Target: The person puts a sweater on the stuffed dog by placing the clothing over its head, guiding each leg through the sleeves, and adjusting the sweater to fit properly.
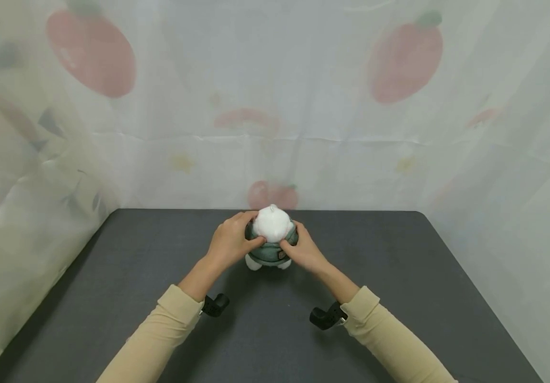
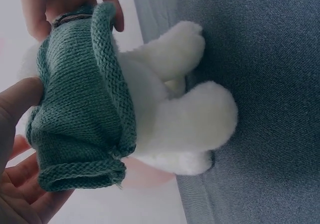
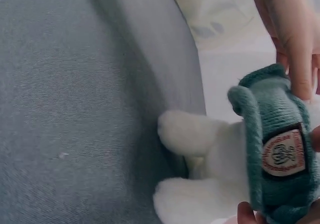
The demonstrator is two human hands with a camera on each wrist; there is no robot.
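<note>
A small white plush toy [image 1: 273, 222] stands on the dark table [image 1: 399, 276], wearing a green knitted sweater [image 1: 269, 251]. My left hand [image 1: 250, 240] grips the sweater on its left side, and my right hand [image 1: 288, 246] pinches it on the right. In the left wrist view the sweater [image 2: 80, 108] is bunched high round the body, leaving the white legs [image 2: 195, 119] bare. My left thumb [image 2: 17, 103] presses its edge. The right wrist view shows a round sewn label [image 3: 283, 154] on the sweater [image 3: 272, 114] and the toy's feet [image 3: 187, 134] on the table.
A pale curtain [image 1: 275, 106] printed with red fruit hangs behind the table and along both sides. Black wrist camera mounts [image 1: 215, 305] [image 1: 325, 316] sit on my beige sleeves. The table's left edge [image 1: 64, 276] meets the curtain.
</note>
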